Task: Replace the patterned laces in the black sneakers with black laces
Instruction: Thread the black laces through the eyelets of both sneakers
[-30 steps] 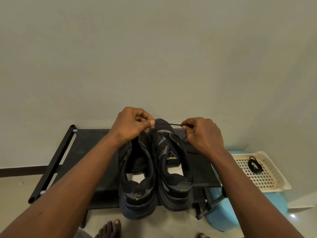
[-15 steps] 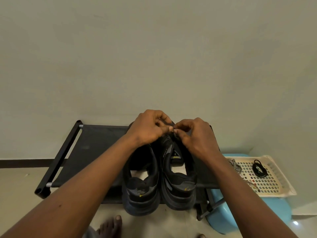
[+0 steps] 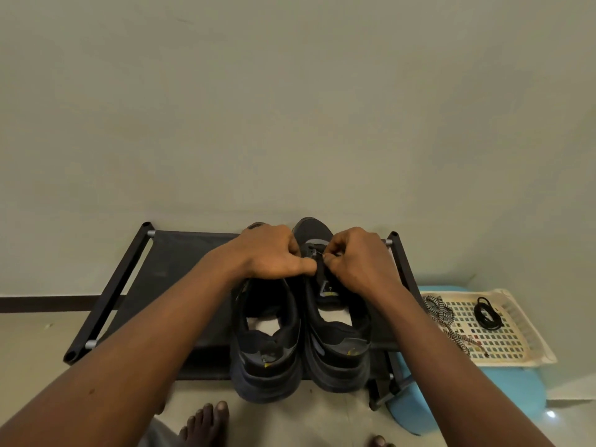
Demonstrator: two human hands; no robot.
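Two black sneakers stand side by side on a black rack, heels towards me: the left sneaker (image 3: 266, 343) and the right sneaker (image 3: 337, 337). Both hands are over the front of the right sneaker. My left hand (image 3: 271, 253) rests across the left shoe's toe with its thumb pressed on the right shoe's eyelet area. My right hand (image 3: 358, 259) pinches a thin black lace (image 3: 317, 252) at the lowest eyelets. A patterned lace (image 3: 440, 312) and a coiled black lace (image 3: 487, 314) lie in a cream tray.
The black fabric-topped rack (image 3: 167, 262) stands against a plain wall. The cream perforated tray (image 3: 516, 340) rests on a blue stool (image 3: 416, 404) to the right. Bare toes (image 3: 206, 421) show on the floor below the rack.
My hands were apart with the lace stretched between them, then came together low over the right sneaker's front. The view shifted, bringing the tray and the patterned lace into sight.
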